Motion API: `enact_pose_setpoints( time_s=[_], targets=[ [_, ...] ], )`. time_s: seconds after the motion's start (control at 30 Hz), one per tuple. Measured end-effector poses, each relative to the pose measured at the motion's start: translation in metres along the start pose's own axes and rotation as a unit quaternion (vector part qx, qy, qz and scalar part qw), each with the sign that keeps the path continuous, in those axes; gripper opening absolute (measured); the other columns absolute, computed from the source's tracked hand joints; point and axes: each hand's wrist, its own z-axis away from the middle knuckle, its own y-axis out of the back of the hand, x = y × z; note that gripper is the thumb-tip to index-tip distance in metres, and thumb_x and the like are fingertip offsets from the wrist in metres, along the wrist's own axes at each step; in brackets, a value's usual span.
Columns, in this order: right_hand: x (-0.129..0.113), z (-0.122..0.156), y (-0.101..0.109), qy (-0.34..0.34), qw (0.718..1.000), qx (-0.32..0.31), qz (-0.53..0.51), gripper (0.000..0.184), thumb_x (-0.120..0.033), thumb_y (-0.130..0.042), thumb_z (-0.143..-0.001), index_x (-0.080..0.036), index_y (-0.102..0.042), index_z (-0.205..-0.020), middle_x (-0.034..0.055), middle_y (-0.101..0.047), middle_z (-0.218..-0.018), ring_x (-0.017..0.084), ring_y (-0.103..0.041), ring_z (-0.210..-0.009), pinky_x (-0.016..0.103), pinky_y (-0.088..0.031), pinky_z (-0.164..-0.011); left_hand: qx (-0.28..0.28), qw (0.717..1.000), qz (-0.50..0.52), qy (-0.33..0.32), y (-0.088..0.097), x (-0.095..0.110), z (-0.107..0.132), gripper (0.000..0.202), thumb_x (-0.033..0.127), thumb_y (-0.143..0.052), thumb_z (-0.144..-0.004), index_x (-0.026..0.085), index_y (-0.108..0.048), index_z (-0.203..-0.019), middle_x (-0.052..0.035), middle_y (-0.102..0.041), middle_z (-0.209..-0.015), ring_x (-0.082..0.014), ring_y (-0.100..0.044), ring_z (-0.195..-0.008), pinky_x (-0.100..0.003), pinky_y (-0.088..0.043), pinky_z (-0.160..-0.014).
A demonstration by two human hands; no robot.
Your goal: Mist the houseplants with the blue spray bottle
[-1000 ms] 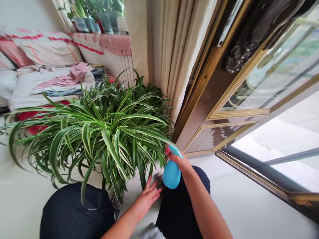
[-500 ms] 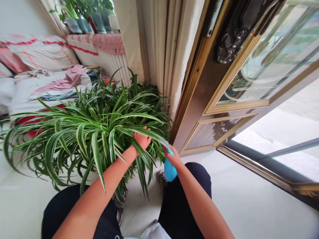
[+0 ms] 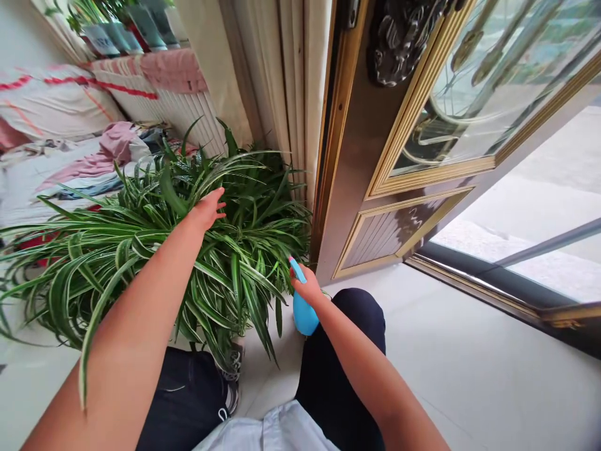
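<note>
Left hand: the left hand (image 3: pixel 205 210) lies open on the upper leaves of the spider plant (image 3: pixel 244 269), its fingers loosely together, holding nothing.

Right hand: the right hand (image 3: pixel 306 285) is clamped around the neck of a blue spray bottle (image 3: pixel 305 315), just beside the spider plant's lower leaves.

Spider plant: it stands on the tile floor (image 3: pixel 446 369), its striped leaves spreading wide.

Right of the plant: a brass-trimmed door (image 3: pixel 357 188) stands open, with a cream curtain (image 3: pixel 277 81) just behind the plant.

Behind the plant: a white radiator (image 3: pixel 192 122) stands with a pink cloth (image 3: pixel 166 70) on top.

Left of the plant: rumpled bedding (image 3: pixel 61 163).

Below the plant: a sneaker (image 3: pixel 232 369) and dark trousers (image 3: pixel 347 351).
</note>
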Motion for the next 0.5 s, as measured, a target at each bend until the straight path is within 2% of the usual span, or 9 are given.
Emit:
enact_pose_setpoints(
  time_s=[0.13,0.27,0.37,0.43,0.5],
  targets=[
    [-0.001,-0.005,-0.020,-0.013,0.999,-0.026,-0.017,0.006,-0.015,-0.057,-0.068,-0.019,-0.059,-0.072,-0.0016,-0.059,-0.066,0.013,-0.053,-0.061,0.029,-0.045,-0.063,0.007,1.000,0.025,0.010,0.006,0.002,0.001,0.032,0.038,-0.037,-0.090,0.023,-0.063,-0.101,-0.0055,-0.045,-0.145,-0.0296,-0.047,-0.128,-0.052,-0.041,-0.103],
    [-0.007,-0.012,-0.033,0.006,0.997,-0.066,-0.046,0.016,-0.011,-0.062,-0.070,-0.019,-0.066,-0.083,-0.0013,-0.066,-0.080,0.015,-0.061,-0.076,0.029,-0.049,-0.074,-0.003,0.999,0.041,0.011,0.004,0.001,0.003,0.030,0.037,-0.041,-0.088,0.023,-0.064,-0.097,-0.0067,-0.050,-0.140,-0.0281,-0.052,-0.123,-0.050,-0.042,-0.102],
    [-0.010,-0.020,-0.042,0.001,0.996,-0.064,-0.055,0.012,-0.023,-0.065,-0.083,-0.016,-0.064,-0.093,0.0019,-0.066,-0.094,0.016,-0.062,-0.086,0.034,-0.051,-0.080,-0.027,0.998,0.053,0.016,0.004,0.000,0.005,0.027,0.037,-0.043,-0.086,0.021,-0.064,-0.091,-0.0077,-0.053,-0.135,-0.0275,-0.054,-0.120,-0.049,-0.044,-0.101],
    [-0.011,-0.023,-0.050,-0.017,0.997,-0.054,-0.062,0.021,-0.033,-0.060,-0.089,-0.015,-0.062,-0.101,0.0044,-0.064,-0.102,0.016,-0.062,-0.087,0.035,-0.053,-0.077,-0.034,0.998,0.059,0.017,0.004,0.001,0.006,0.025,0.036,-0.044,-0.085,0.020,-0.064,-0.088,-0.0086,-0.054,-0.132,-0.0267,-0.056,-0.116,-0.047,-0.045,-0.099],
    [-0.011,-0.025,-0.059,-0.031,0.996,-0.045,-0.072,0.028,-0.035,-0.058,-0.091,-0.015,-0.060,-0.110,0.0058,-0.063,-0.108,0.017,-0.063,-0.088,0.035,-0.054,-0.075,-0.034,0.997,0.067,0.016,0.005,0.002,0.006,0.027,0.036,-0.043,-0.085,0.019,-0.063,-0.089,-0.0099,-0.057,-0.127,-0.0252,-0.058,-0.111,-0.045,-0.046,-0.097]
  ],
)
